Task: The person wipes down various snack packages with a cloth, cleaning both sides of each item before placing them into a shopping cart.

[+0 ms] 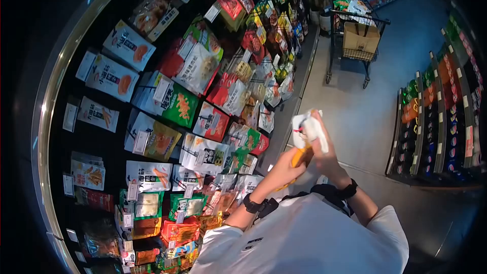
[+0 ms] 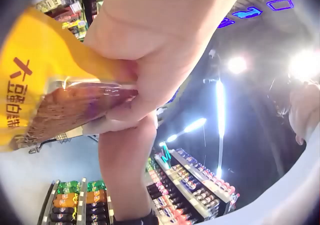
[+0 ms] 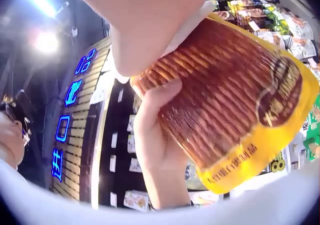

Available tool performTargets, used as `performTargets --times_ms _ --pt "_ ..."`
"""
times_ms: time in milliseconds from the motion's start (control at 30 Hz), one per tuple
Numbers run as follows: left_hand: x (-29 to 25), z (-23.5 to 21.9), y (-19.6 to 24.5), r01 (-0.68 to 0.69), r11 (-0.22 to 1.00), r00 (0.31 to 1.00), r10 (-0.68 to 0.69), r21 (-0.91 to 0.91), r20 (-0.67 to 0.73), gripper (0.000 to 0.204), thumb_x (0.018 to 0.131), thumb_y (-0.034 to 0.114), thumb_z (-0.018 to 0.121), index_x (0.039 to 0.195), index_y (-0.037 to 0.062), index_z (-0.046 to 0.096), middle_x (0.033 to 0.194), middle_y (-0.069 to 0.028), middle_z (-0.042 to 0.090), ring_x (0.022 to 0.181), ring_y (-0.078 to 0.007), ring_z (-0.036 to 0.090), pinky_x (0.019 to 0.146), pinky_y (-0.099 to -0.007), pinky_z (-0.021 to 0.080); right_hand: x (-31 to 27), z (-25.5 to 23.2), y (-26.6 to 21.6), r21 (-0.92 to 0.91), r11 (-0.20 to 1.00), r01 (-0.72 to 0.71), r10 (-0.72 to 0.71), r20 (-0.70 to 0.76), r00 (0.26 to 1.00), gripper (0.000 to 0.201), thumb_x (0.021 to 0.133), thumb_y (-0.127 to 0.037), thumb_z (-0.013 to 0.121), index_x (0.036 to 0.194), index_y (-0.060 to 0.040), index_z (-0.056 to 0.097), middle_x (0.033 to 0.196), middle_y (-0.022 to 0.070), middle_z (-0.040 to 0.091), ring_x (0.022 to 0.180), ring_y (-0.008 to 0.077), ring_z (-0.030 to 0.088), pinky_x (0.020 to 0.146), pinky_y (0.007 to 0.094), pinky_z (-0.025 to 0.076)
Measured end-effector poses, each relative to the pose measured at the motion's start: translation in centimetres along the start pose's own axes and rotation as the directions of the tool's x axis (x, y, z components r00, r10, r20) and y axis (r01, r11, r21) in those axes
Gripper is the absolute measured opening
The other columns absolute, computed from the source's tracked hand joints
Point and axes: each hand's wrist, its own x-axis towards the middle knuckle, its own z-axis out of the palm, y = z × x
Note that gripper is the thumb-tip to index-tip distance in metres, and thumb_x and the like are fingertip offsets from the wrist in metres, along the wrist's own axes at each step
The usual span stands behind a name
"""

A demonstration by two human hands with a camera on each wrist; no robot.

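Supermarket aisle, smooth grey floor (image 1: pixel 345 106). Landmark: snack rack (image 1: pixel 109 142), black backing, curved shiny metal edge (image 1: pixel 44 106). Across the aisle from rack: drink shelves (image 1: pixel 426 184), pale price labels. Near rack's far part: wire shopping cart (image 1: pixel 357 54). Bordering rack: slatted panel (image 3: pixel 76 145), lit blue characters (image 3: pixel 62 127). Higher than rack: dark ceiling, white tube lights (image 2: pixel 220 110), glaring round spotlight (image 2: pixel 237 65).

A metal-edged display rack (image 1: pixel 44 106) fills the left of the frame, with rows of food packets (image 1: pixel 204 155) and price tags (image 1: pixel 140 142). The grey floor (image 1: pixel 324 91) carries a shopping cart (image 1: pixel 332 40) at upper right and bottle shelves (image 1: pixel 440 122) at right.
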Motion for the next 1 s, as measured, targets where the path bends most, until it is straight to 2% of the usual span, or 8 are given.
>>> performTargets --times_ms 67,167,400,567,633,767,800,1000 --pt "0.0 -1.0 2.5 0.184 0.983 0.981 -0.185 0.023 0.064 0.053 0.084 0.016 0.070 0.131 -0.0005 0.052 0.114 -0.0147 0.066 0.100 -0.0239 0.065 0.088 -0.0343 0.051 0.5 0.9 -0.7 0.274 0.958 -0.079 0.100 -0.063 0.993 0.060 0.097 -0.017 0.054 0.154 -0.0152 0.036 0.159 0.0209 0.031 0.147 0.0427 0.027 0.120 0.0517 0.022" --pt "6.9 5.0 1.0 -0.159 0.985 0.975 0.147 -0.064 -0.168 0.058 0.085 0.016 0.071 0.136 -0.0001 0.048 0.121 -0.0160 0.063 0.110 -0.0260 0.062 0.095 -0.0361 0.049 1.4 -6.5 -1.8 -0.501 0.756 0.421 -0.287 0.325 0.901 0.050 0.100 -0.020 0.050 0.147 -0.0043 0.046 0.159 0.0232 0.029 0.148 0.0407 0.026 0.120 0.0470 0.022" --pt "12.7 6.7 3.7 -0.140 0.977 0.988 0.128 0.161 0.083 0.065 0.086 0.000 0.059 0.147 0.0055 0.038 0.098 -0.0244 0.064 0.089 -0.0392 0.066 0.079 -0.0405 0.052 3.9 -11.0 2.4 0.011 0.997 -0.077 0.078 -0.143 0.987 0.048 0.102 -0.021 0.045 0.143 0.0019 0.048 0.156 0.0222 0.032 0.145 0.0311 0.032 0.116 0.0398 0.026" --pt "18.4 6.9 5.2 -0.324 0.938 0.927 0.288 0.124 0.242 0.072 0.085 -0.005 0.052 0.153 0.0045 0.029 0.091 -0.0261 0.060 0.081 -0.0429 0.062 0.075 -0.0419 0.050 3.2 -15.6 7.6 0.185 0.888 -0.421 0.459 -0.309 0.833 0.045 0.105 -0.021 0.041 0.144 0.0026 0.045 0.140 0.0166 0.052 0.131 0.0217 0.048 0.108 0.0353 0.039" --pt "21.2 7.2 4.1 -0.301 0.952 0.934 0.282 0.057 0.221 0.069 0.085 -0.004 0.053 0.150 0.0025 0.033 0.092 -0.0205 0.064 0.082 -0.0325 0.065 0.076 -0.0416 0.050 4.5 -15.4 8.3 0.203 0.856 -0.475 0.516 -0.402 0.757 0.046 0.106 -0.024 0.042 0.143 0.0020 0.046 0.133 0.0133 0.056 0.125 0.0180 0.052 0.103 0.0340 0.042" --pt "27.3 6.3 3.7 -0.245 0.900 0.967 0.252 -0.360 -0.029 0.070 0.086 -0.009 0.051 0.152 0.0003 0.031 0.133 -0.0133 0.058 0.118 -0.0190 0.058 0.102 -0.0310 0.045 9.5 -14.0 4.1 -0.571 0.820 -0.038 -0.182 -0.323 0.929 0.049 0.099 -0.018 0.046 0.144 0.0019 0.046 0.153 0.0222 0.040 0.144 0.0382 0.035 0.117 0.0507 0.027" --pt "28.5 6.1 3.7 -0.197 0.848 0.979 0.196 -0.491 -0.055 0.065 0.089 -0.007 0.053 0.150 0.0007 0.034 0.132 -0.0128 0.059 0.118 -0.0183 0.058 0.101 -0.0311 0.046 9.7 -14.7 5.0 -0.623 0.781 -0.041 -0.142 -0.242 0.960 0.054 0.094 -0.016 0.051 0.145 -0.0016 0.046 0.160 0.0219 0.028 0.149 0.0462 0.020 0.120 0.0561 0.017" --pt "35.8 2.7 4.2 -0.085 0.696 0.996 0.075 -0.713 -0.045 0.033 0.103 0.020 0.058 0.129 0.0006 0.056 0.120 -0.0064 0.065 0.108 -0.0117 0.061 0.093 -0.0288 0.049 15.3 -17.0 5.6 -0.783 0.621 -0.027 -0.117 -0.127 0.985 0.059 0.092 -0.012 0.054 0.149 -0.0021 0.041 0.158 0.0251 0.030 0.148 0.0452 0.024 0.120 0.0535 0.021"
